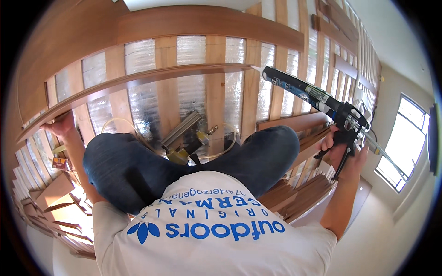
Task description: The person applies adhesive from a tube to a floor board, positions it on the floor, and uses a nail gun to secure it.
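Observation:
My right hand (340,145) is wrapped round the handle of a black caulking gun (347,120), which holds a dark sealant tube (299,89). The tube's pale nozzle tip (256,68) points left, at or very near the right end of a long brown floorboard (152,76). This board stands tilted on its edge across the wooden battens. At its left end, my left hand (62,126) grips the board's lower side, its fingers partly hidden behind the wood.
Wooden battens (215,92) run over silver foil (191,50). Laid brown floorboards (207,23) lie beyond. A nail gun (184,142) with a thin hose rests before my crossed legs. Stacked boards (299,198) lie at the right, a small box (61,163) at the left. A window (403,138) is far right.

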### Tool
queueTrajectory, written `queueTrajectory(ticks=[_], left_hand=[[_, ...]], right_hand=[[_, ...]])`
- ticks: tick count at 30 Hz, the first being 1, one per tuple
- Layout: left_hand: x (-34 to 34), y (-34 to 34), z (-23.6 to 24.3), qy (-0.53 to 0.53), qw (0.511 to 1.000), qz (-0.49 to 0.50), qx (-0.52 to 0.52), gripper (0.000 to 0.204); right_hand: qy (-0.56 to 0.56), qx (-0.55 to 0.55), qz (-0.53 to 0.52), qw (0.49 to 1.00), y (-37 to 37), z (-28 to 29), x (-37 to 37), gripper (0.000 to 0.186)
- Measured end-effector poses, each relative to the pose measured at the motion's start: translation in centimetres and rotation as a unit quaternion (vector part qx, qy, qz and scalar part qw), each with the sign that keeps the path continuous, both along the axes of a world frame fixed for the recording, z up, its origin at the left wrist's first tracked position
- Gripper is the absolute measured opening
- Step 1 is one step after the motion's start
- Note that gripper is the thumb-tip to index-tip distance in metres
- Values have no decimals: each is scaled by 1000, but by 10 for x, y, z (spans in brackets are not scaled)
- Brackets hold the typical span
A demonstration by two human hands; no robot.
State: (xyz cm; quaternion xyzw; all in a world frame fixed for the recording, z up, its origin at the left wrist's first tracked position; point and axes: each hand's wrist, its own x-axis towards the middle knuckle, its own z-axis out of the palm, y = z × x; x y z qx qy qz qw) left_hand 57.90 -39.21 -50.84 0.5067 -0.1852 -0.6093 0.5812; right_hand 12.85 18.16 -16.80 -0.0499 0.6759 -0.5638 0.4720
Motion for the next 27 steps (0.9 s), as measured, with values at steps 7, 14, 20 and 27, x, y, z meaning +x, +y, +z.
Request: queueTrajectory(ticks=[7, 14, 20, 27], left_hand=[[19, -10, -20, 51, 998, -23, -4, 103], [2, -3, 6, 28, 999, -28, -27, 101], [-7, 6, 10, 30, 999, -36, -3, 97], [-9, 6, 12, 17, 999, -32, 2, 99]], right_hand=[[116, 43, 28, 992, -13, 7, 45, 74], [-20, -58, -67, 996, -37, 8, 78, 64], [-61, -76, -21, 995, -45, -10, 74, 63], [-59, -68, -15, 996, -43, -18, 71, 58]])
